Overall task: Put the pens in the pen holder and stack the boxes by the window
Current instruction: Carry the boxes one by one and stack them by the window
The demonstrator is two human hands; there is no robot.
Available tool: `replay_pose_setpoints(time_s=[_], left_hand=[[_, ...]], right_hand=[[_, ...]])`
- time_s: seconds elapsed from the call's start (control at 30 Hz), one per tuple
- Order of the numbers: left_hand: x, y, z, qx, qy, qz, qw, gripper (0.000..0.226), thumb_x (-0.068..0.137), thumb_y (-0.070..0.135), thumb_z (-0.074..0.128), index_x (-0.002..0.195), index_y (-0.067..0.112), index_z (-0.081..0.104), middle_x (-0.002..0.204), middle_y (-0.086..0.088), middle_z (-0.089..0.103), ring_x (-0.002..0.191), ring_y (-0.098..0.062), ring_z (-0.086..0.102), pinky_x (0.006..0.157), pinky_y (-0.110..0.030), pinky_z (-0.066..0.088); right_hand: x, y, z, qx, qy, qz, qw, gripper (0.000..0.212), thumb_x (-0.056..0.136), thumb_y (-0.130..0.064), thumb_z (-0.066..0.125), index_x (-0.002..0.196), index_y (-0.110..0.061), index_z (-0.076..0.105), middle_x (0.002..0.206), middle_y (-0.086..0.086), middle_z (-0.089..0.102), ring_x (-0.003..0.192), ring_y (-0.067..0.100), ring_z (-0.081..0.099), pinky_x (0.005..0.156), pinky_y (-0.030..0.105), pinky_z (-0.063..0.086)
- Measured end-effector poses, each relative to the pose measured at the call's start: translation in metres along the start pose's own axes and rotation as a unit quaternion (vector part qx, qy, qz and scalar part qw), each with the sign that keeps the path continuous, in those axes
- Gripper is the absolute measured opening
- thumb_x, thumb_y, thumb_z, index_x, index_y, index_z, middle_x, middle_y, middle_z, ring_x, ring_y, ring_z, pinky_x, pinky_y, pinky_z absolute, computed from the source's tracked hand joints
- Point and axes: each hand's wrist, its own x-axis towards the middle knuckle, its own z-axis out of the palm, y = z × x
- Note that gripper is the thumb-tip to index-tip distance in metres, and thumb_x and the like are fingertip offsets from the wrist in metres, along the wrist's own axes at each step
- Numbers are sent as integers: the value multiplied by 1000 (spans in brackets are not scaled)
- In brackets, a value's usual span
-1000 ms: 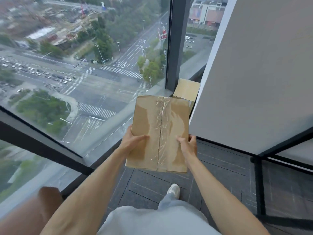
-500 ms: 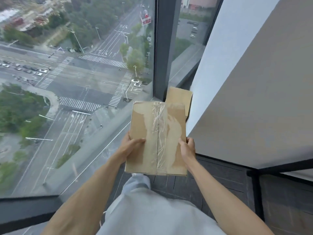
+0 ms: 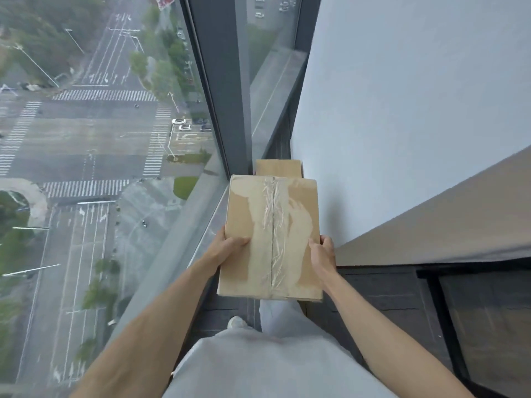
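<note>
A flat brown cardboard box (image 3: 270, 237) with clear tape down its middle is carried in front of me. My left hand (image 3: 227, 245) grips its left edge and my right hand (image 3: 323, 252) grips its right edge. Beyond it, a second cardboard box (image 3: 278, 167) lies on the floor in the corner between the window and the wall, mostly hidden behind the held box. No pens or pen holder are in view.
Floor-to-ceiling window glass (image 3: 100, 168) runs along the left with a dark frame post (image 3: 221, 81). A white wall (image 3: 402, 110) closes the right. A black metal frame (image 3: 442, 311) stands at the lower right on dark floor tiles (image 3: 382, 291).
I have walked closer to the corner and my view has tilted down. The held box is now nearer the box on the floor, still held in both hands.
</note>
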Motion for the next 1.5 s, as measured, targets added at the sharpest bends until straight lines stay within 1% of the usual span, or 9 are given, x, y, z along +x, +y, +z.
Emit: replay_pose_setpoints(time_s=[0.17,0.27,0.37,0.5,0.93,1.1,1.23,1.4,1.5], left_hand=[[71,48,5,82,53,-17,995,83,67,45,72,141,26,40,135,-6,37,108,-22,50,87,-33,43],[113,75,6,67,32,-34,997,66,73,40,69,132,23,46,131,-4,48,99,-18,57,77,-34,49],[152,99,6,44,12,-59,997,39,92,22,58,129,19,47,123,-3,59,90,-11,57,72,-32,47],[213,124,5,43,-14,-79,996,41,93,21,54,134,19,46,110,3,59,92,-10,57,73,-33,47],[419,133,22,114,-24,-109,987,56,94,21,52,143,11,27,131,-7,49,114,-25,52,87,-41,47],[452,120,29,114,-27,-145,982,62,94,19,54,145,7,21,130,-8,48,107,-24,52,78,-37,46],[464,117,33,104,-31,-165,980,64,93,23,57,144,10,21,126,-6,48,105,-22,51,71,-32,45],[474,117,38,98,-15,-123,987,68,90,22,58,145,10,21,133,-9,48,104,-20,52,64,-29,42],[472,119,43,91,-19,-122,988,81,76,29,63,144,11,23,133,-9,48,106,-21,52,66,-30,43]], right_hand=[[71,-38,14,-26,-18,24,999,18,99,-19,36,112,-18,47,106,7,61,87,20,57,69,34,45],[109,-65,22,-48,-8,32,998,20,97,-19,33,112,-20,47,104,5,61,90,22,58,83,43,50],[149,-97,31,-53,19,26,998,18,96,-13,34,106,-14,49,91,2,57,74,16,51,63,33,40],[203,-136,46,-68,48,7,997,19,100,-19,35,91,-10,50,75,0,50,66,19,48,53,30,34],[382,-126,105,-44,42,21,998,44,90,-41,31,111,-14,58,110,4,59,100,26,56,79,34,38],[412,-121,115,-31,9,34,999,37,101,-27,33,126,-8,53,117,4,57,106,21,51,80,32,35],[429,-125,123,-17,-30,34,999,32,102,-24,33,109,-12,62,112,14,65,97,23,55,81,36,42],[439,-125,122,-16,-31,58,998,49,98,-32,36,127,3,55,134,20,58,125,36,53,103,44,41],[436,-120,120,-39,-31,60,997,39,98,-35,38,113,-9,62,122,8,55,113,25,50,92,35,34]])
